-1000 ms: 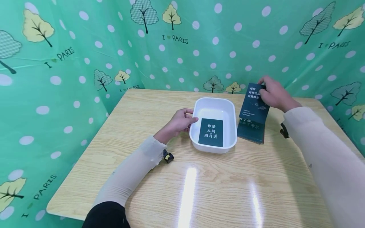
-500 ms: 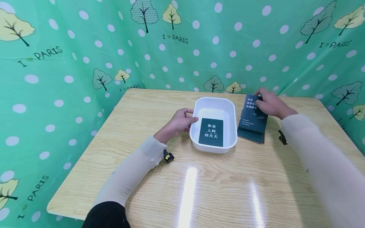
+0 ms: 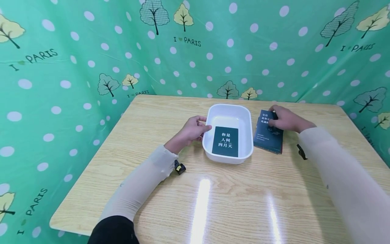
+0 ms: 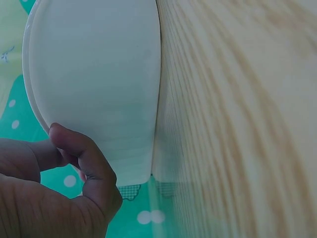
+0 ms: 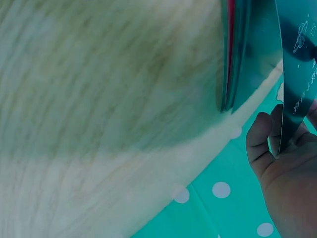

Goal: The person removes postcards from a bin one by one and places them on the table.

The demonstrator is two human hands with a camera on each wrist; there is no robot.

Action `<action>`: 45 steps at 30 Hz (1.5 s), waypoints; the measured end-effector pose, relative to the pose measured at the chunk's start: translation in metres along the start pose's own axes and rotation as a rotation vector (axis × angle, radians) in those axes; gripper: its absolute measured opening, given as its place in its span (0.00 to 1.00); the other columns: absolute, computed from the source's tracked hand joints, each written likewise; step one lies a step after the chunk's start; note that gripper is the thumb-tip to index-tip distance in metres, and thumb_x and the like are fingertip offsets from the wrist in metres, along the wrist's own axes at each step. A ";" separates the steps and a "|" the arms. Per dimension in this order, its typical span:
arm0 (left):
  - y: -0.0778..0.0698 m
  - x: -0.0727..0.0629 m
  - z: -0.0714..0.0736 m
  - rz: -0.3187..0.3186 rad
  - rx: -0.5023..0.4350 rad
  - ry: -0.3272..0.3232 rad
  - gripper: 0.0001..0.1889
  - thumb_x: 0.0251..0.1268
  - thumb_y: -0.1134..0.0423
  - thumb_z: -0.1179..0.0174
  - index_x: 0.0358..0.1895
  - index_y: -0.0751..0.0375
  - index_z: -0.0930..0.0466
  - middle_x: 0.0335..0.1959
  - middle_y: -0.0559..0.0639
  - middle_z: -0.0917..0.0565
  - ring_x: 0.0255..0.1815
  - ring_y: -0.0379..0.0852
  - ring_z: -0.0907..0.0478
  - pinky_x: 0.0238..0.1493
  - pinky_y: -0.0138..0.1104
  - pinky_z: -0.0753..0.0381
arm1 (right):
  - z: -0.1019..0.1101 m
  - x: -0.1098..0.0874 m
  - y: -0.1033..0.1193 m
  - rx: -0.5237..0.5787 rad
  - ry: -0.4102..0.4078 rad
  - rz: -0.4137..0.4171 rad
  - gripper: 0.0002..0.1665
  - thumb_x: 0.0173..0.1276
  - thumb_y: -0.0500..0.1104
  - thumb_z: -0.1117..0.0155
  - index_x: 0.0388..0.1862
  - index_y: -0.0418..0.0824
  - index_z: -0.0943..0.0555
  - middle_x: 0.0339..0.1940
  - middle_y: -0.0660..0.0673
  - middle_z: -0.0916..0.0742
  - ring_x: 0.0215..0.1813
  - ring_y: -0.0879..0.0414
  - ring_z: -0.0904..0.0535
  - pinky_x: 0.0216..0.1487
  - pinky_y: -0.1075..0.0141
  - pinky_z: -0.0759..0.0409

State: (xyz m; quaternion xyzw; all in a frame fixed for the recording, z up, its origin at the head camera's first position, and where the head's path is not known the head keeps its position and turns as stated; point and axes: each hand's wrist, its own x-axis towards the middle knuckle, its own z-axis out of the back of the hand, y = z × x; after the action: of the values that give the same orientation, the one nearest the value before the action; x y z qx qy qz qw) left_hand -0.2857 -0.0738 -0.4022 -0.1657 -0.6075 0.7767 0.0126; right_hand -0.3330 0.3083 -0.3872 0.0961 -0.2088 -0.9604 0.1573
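Note:
My left hand holds the left rim of a white plastic basin, thumb over the edge. A dark green card with white Chinese lettering lies flat inside it, at the near end. To the basin's right, my right hand pinches a dark blue-green card with white text and small planet drawings by its far end. This card lies over a stack of similar cards on the table. In the right wrist view its held end is raised apart from the stack.
The light wood table carries the basin and stack on its far half. Behind it hangs a green curtain with dots and trees. Small black devices, such as this one, are strapped at both wrists.
My right hand has brought the card down and toward me, so it now covers most of the stack. The left hand and basin have stayed put.

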 end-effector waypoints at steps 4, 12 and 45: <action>-0.001 0.000 0.000 0.001 0.000 0.001 0.23 0.73 0.63 0.36 0.67 0.58 0.30 0.40 0.56 0.19 0.30 0.46 0.20 0.28 0.35 0.16 | -0.004 0.002 -0.003 -0.008 0.011 -0.014 0.37 0.73 0.43 0.40 0.70 0.22 0.40 0.64 0.21 0.27 0.61 0.31 0.29 0.66 0.33 0.31; -0.002 -0.002 0.000 0.002 0.003 0.000 0.23 0.73 0.63 0.36 0.67 0.58 0.30 0.38 0.55 0.20 0.29 0.45 0.21 0.27 0.35 0.17 | -0.011 0.006 -0.006 -0.075 0.005 -0.033 0.39 0.71 0.46 0.38 0.70 0.22 0.38 0.63 0.23 0.27 0.60 0.31 0.31 0.64 0.33 0.30; -0.002 -0.001 0.001 0.003 -0.004 0.001 0.24 0.73 0.63 0.35 0.67 0.59 0.30 0.40 0.56 0.20 0.30 0.46 0.19 0.29 0.36 0.15 | -0.004 0.004 0.000 -0.199 0.102 -0.017 0.32 0.69 0.45 0.34 0.65 0.28 0.27 0.58 0.23 0.23 0.59 0.29 0.27 0.62 0.33 0.29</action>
State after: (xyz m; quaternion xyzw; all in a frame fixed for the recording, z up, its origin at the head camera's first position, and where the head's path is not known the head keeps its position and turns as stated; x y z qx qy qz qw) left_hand -0.2856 -0.0742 -0.4001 -0.1673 -0.6087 0.7755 0.0115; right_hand -0.3356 0.3052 -0.3916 0.1303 -0.1034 -0.9716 0.1685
